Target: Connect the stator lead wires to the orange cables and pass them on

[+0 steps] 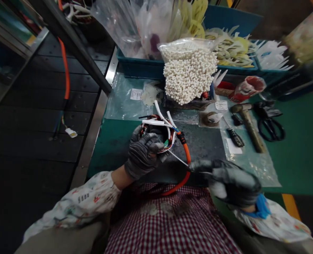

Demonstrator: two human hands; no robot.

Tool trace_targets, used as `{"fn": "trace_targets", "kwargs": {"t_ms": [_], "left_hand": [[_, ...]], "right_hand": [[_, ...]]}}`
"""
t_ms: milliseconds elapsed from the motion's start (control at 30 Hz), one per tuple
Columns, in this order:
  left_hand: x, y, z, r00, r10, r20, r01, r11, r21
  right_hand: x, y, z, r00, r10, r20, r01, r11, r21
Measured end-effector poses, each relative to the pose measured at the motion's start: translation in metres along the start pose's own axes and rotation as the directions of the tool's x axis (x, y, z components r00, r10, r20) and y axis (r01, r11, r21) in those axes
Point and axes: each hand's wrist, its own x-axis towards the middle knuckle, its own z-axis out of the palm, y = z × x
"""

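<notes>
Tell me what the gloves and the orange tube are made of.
The gloves look like rubber-coated fabric, matte dark grey, creased across the fingers. The orange tube seems to be plastic or rubber, smooth and faintly glossy, bending evenly; the look cannot settle which.

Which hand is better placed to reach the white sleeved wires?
Probably left: the left hand holds the wound coil beside the white sleeved wires; the right hand sits farther off, pinching a thin white strand.

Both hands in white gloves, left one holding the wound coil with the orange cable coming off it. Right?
Wrong on the gloves: the head view shows the left hand and right hand in dark grey gloves, not white. The rest stands: the left hand holds the wound coil, with the orange cable coming off it.
</notes>
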Motion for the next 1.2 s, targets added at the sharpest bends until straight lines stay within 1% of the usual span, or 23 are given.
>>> {"fn": "trace_targets", "kwargs": {"t_ms": [33, 67, 133, 167, 200, 267, 367, 400, 467, 500, 533, 600, 633, 667, 700, 767, 800, 833, 900, 967, 1000, 1100, 1200], "left_hand": [[0.001, 0.000, -0.001, 1.000, 0.001, -0.004, -0.001, 1.000, -0.006], [0.002, 0.001, -0.001, 1.000, 0.002, -0.007, -0.002, 1.000, -0.008], [0.005, 0.002, -0.002, 1.000, 0.021, -0.020, -0.021, 1.000, 0.001], [0.005, 0.003, -0.002, 0.999, 0.039, -0.035, -0.039, 0.999, 0.008], [0.006, 0.003, -0.001, 0.997, 0.057, -0.055, -0.056, 0.998, 0.009], [0.008, 0.004, 0.000, 0.994, 0.068, -0.086, -0.070, 0.997, -0.019], [0.010, 0.005, 0.001, 0.994, 0.028, -0.108, -0.038, 0.994, -0.099], [0.011, 0.005, 0.000, 0.994, 0.011, -0.104, -0.024, 0.992, -0.121], [0.011, 0.006, 0.000, 0.996, -0.016, -0.092, 0.003, 0.990, -0.143], [0.011, 0.006, 0.000, 0.996, -0.021, -0.085, 0.009, 0.989, -0.145], [0.011, 0.005, 0.001, 0.996, -0.017, -0.083, 0.004, 0.989, -0.145], [0.011, 0.005, 0.002, 0.995, 0.002, -0.098, -0.015, 0.990, -0.137], [0.011, 0.005, 0.003, 0.994, 0.010, -0.111, -0.024, 0.991, -0.132], [0.011, 0.004, 0.004, 0.992, 0.015, -0.129, -0.032, 0.992, -0.125], [0.011, 0.004, 0.005, 0.989, 0.017, -0.144, -0.034, 0.993, -0.114], [0.011, 0.003, 0.005, 0.987, 0.028, -0.157, -0.042, 0.995, -0.091], [0.012, 0.003, 0.005, 0.988, 0.037, -0.153, -0.050, 0.995, -0.087], [0.013, 0.003, 0.004, 0.988, 0.046, -0.146, -0.060, 0.994, -0.092], [0.014, 0.002, 0.003, 0.989, 0.054, -0.137, -0.071, 0.991, -0.117], [0.016, 0.003, 0.003, 0.986, 0.059, -0.157, -0.079, 0.989, -0.128], [0.017, 0.003, 0.003, 0.984, 0.062, -0.170, -0.084, 0.988, -0.127], [0.017, 0.002, 0.005, 0.981, 0.071, -0.179, -0.092, 0.990, -0.111], [0.014, 0.001, 0.006, 0.988, 0.036, -0.152, -0.052, 0.994, -0.100]], "right_hand": [[0.002, 0.003, -0.001, 0.998, 0.019, 0.065, -0.018, 1.000, -0.013], [0.007, 0.007, 0.000, 0.995, 0.006, 0.095, -0.002, 0.999, -0.039], [0.022, 0.016, 0.004, 0.989, -0.105, 0.105, 0.120, 0.981, -0.154], [0.032, 0.021, 0.007, 0.981, -0.164, 0.101, 0.184, 0.954, -0.235], [0.042, 0.024, 0.010, 0.974, -0.201, 0.101, 0.223, 0.924, -0.312], [0.063, 0.028, 0.014, 0.974, -0.205, 0.098, 0.227, 0.878, -0.422], [0.091, 0.025, 0.016, 0.980, -0.184, 0.079, 0.198, 0.826, -0.527], [0.099, 0.022, 0.016, 0.977, -0.191, 0.096, 0.211, 0.794, -0.569], [0.111, 0.018, 0.016, 0.969, -0.187, 0.165, 0.249, 0.742, -0.623], [0.114, 0.016, 0.015, 0.965, -0.188, 0.184, 0.263, 0.746, -0.613], [0.116, 0.015, 0.015, 0.964, -0.202, 0.173, 0.265, 0.779, -0.569], [0.115, 0.014, 0.013, 0.973, -0.217, 0.075, 0.229, 0.896, -0.380], [0.113, 0.013, 0.011, 0.980, -0.198, 0.030, 0.198, 0.943, -0.269], [0.111, 0.011, 0.009, 0.986, -0.167, 0.016, 0.167, 0.971, -0.170], [0.109, 0.009, 0.007, 0.990, -0.134, 0.040, 0.138, 0.986, -0.095], [0.106, 0.006, 0.002, 0.986, -0.093, 0.135, 0.097, 0.995, -0.020], [0.105, 0.005, 0.001, 0.984, -0.086, 0.155, 0.089, 0.996, -0.012], [0.104, 0.005, 0.000, 0.985, -0.089, 0.146, 0.092, 0.996, -0.012], [0.104, 0.008, 0.000, 0.991, -0.107, 0.082, 0.109, 0.994, -0.024], [0.104, 0.012, 0.001, 0.991, -0.133, 0.025, 0.134, 0.990, -0.037], [0.105, 0.014, 0.002, 0.989, -0.147, 0.015, 0.148, 0.988, -0.040], [0.106, 0.019, 0.002, 0.985, -0.169, 0.032, 0.170, 0.984, -0.046], [0.103, 0.020, 0.001, 0.982, -0.177, 0.065, 0.181, 0.981, -0.067]]}}
